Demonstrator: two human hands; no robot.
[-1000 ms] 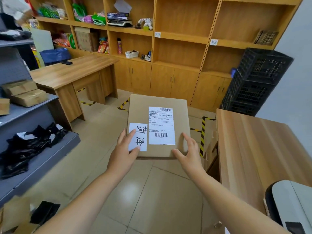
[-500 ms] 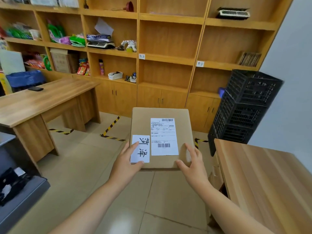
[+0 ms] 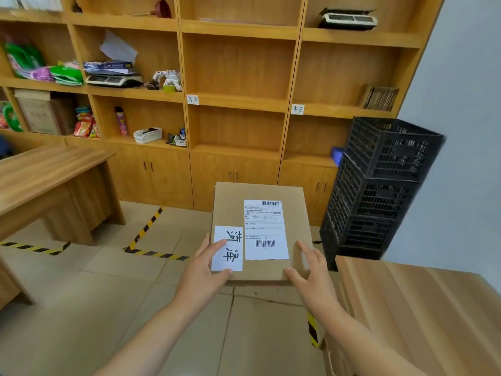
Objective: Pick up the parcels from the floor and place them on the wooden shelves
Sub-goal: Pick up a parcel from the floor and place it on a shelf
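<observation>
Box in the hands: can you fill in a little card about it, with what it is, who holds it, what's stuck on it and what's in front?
thing: cardboard parcel
held by: left hand and right hand, off the floor
stickers: shipping label, handwritten white note
in front: wooden shelves, middle bays bare
right side: black crates

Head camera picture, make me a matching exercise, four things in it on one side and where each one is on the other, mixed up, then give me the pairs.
Things:
1. cardboard parcel
2. black crates
3. white basket
4. pink spray can

Places:
A. stacked on the floor at the right end of the wooden shelves
B. standing upright in a shelf bay, left of the basket
C. held between the left hand and the right hand
D. on the shelf just above the cabinet doors, left of the middle bays

Pairs: 1-C, 2-A, 3-D, 4-B
</observation>
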